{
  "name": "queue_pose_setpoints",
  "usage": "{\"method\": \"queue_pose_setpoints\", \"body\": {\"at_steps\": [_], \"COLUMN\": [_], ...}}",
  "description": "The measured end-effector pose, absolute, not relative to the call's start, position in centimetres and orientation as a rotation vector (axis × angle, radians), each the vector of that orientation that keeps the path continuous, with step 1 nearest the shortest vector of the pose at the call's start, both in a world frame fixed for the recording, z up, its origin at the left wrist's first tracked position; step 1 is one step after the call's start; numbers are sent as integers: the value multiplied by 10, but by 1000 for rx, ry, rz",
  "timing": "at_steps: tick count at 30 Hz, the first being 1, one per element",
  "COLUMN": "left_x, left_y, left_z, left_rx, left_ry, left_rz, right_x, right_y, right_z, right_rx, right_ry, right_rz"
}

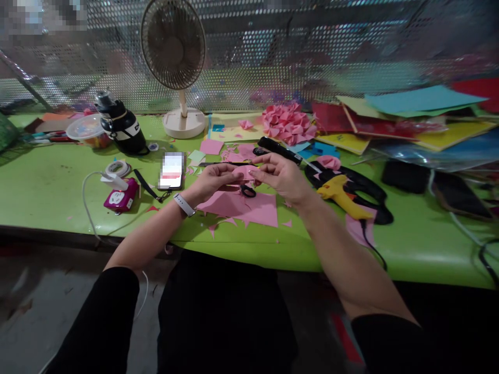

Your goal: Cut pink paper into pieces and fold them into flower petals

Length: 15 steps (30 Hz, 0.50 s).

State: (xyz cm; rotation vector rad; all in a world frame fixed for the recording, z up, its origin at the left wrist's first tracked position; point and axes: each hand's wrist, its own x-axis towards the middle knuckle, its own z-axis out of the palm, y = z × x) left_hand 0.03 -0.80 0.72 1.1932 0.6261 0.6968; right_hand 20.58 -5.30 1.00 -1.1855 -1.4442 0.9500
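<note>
My left hand (214, 181) and my right hand (280, 175) meet over the green table (50, 187), each pinching one end of a small pink paper piece (245, 172). The left wrist wears a white watch (183, 204). Under the hands lie larger pink paper sheets (249, 208) and black scissors (248, 191). Small pink scraps are scattered around them.
A yellow glue gun (341, 195) lies right of my hands, a pile of folded pink paper (287, 122) behind. A phone (171, 170), tape roll (117, 168), magenta power adapter (120, 198), black bottle (121, 125) and fan (175, 52) stand left. Coloured sheets (413, 111) fill the right.
</note>
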Motion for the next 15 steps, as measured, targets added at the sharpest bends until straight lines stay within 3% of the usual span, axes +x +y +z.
{"method": "queue_pose_setpoints", "body": {"at_steps": [15], "left_x": [1], "left_y": [-8], "left_z": [7], "left_rx": [1238], "left_ry": [628], "left_rz": [700], "right_x": [200], "right_y": [-54], "right_z": [10], "right_rx": [-1171], "right_ry": [-1417], "right_rz": [918]}}
